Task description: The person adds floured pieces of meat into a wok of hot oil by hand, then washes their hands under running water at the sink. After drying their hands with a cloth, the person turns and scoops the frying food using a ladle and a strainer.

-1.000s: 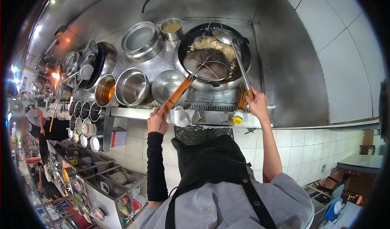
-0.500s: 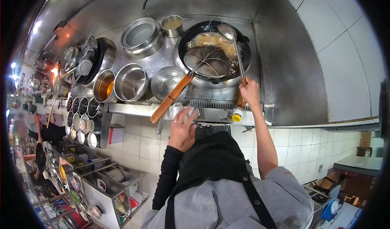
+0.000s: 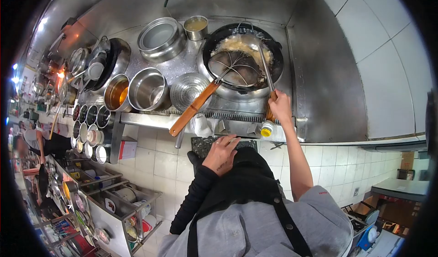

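Observation:
My right hand (image 3: pixel 280 105) is wrapped round the wooden end of a long metal ladle (image 3: pixel 266 67), whose bowl dips into the bubbling oil of the black wok (image 3: pixel 278 51). A round wire-framed strainer (image 3: pixel 234 69) rests in the wok, its wooden handle (image 3: pixel 194 109) sticking out over the counter's front edge with no hand on it. Away from the counter, in front of the apron (image 3: pixel 242 179), is my left hand (image 3: pixel 222 154), holding nothing, with its fingers partly apart. Below my right hand stands a bamboo brush with a yellow-and-white end (image 3: pixel 267 128).
Left of the wok are a perforated ladle (image 3: pixel 189 91), an empty steel pot (image 3: pixel 147 90), a pot of orange liquid (image 3: pixel 117 93), a large lidded pot (image 3: pixel 161 40) and a small pot (image 3: pixel 196 27). A white cloth (image 3: pixel 201 125) lies at the edge. A co-worker (image 3: pixel 34 140) is far left.
My left hand has let go of the strainer's wooden handle and moved back toward the apron. The ladle's bowl has gone down into the oil; my right hand has shifted slightly left.

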